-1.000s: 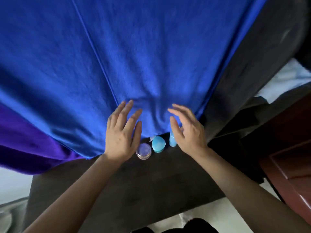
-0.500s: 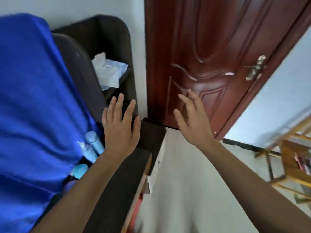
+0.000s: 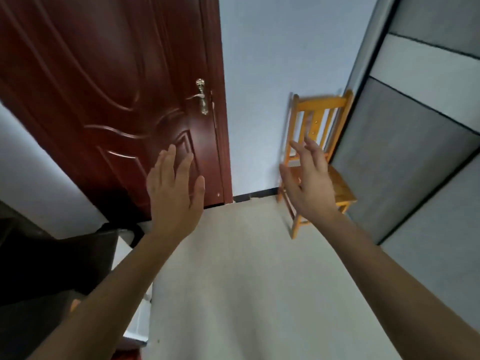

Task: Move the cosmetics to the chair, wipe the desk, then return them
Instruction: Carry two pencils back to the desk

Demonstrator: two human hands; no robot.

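Note:
A yellow wooden chair [image 3: 340, 188] stands against the pale wall at the right, beside a grey wardrobe. My right hand [image 3: 309, 180] is raised in front of the chair's seat, fingers spread, holding nothing. My left hand [image 3: 174, 190] is raised in front of the door, palm away from me, fingers apart and empty. No cosmetics and no desk top are in view. Whether anything lies on the chair seat is hidden behind my right hand.
A dark red door [image 3: 117, 105] with a brass handle [image 3: 202, 97] fills the upper left. A dark sofa arm [image 3: 52, 258] sits at the lower left. A grey panelled wardrobe [image 3: 415, 141] lines the right side. Pale floor [image 3: 246, 281] stretches ahead.
The view has swung right, away from the blue cloth and the cosmetics by the dark sofa, to the door and then the yellow chair. Both hands stayed raised and empty.

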